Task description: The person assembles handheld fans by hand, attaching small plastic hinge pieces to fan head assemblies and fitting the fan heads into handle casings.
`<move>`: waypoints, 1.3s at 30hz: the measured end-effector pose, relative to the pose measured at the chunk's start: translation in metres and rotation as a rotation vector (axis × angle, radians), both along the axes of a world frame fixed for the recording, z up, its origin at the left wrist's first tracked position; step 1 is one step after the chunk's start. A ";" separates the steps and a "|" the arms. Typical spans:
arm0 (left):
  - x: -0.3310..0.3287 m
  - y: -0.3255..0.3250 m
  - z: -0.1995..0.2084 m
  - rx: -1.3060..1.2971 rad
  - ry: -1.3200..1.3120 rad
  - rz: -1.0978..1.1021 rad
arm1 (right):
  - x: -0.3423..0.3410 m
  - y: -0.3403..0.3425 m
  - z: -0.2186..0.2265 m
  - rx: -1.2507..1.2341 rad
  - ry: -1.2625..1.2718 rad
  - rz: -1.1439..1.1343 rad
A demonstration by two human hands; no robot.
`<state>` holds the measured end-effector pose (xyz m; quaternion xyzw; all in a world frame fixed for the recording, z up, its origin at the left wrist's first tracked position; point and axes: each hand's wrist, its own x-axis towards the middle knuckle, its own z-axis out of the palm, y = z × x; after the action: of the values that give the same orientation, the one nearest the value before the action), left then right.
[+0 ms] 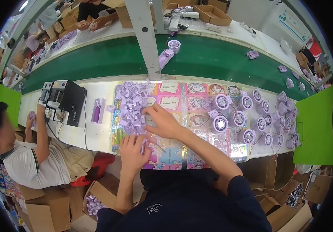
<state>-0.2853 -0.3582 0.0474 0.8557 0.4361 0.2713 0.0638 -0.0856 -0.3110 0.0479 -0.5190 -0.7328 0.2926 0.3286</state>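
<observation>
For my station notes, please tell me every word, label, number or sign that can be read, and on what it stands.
No wording I can quote:
Printed table covering: lettering, too small to read surely.
Black machine: side marking, blurred.
Dark shirt: white line emblem, no clear word.
Wall poster: print, too small.

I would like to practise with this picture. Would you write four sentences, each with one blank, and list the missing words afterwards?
1. The right hand is at the edge of a pile of small ____ parts.
2. The round parts stand to the ____ of that pile.
3. The long belt beyond the table is coloured ____.
4. The seated co-worker is on the person's ____ side.

Missing words: purple; right; green; left.
</observation>
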 end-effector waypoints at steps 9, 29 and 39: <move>0.047 0.035 0.001 0.172 -0.022 -0.069 | 0.010 0.020 -0.023 0.015 0.311 -0.331; 0.098 0.020 -0.005 -0.016 -0.193 -0.235 | 0.071 -0.065 0.004 -0.160 0.450 -0.451; 0.097 0.015 -0.011 -0.020 -0.239 -0.192 | 0.066 -0.073 -0.004 -0.203 0.399 -0.354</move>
<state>-0.1883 -0.3429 0.0368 0.8544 0.3443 0.3594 0.1495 -0.0200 -0.3836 0.0440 -0.6012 -0.5186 0.3989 0.4587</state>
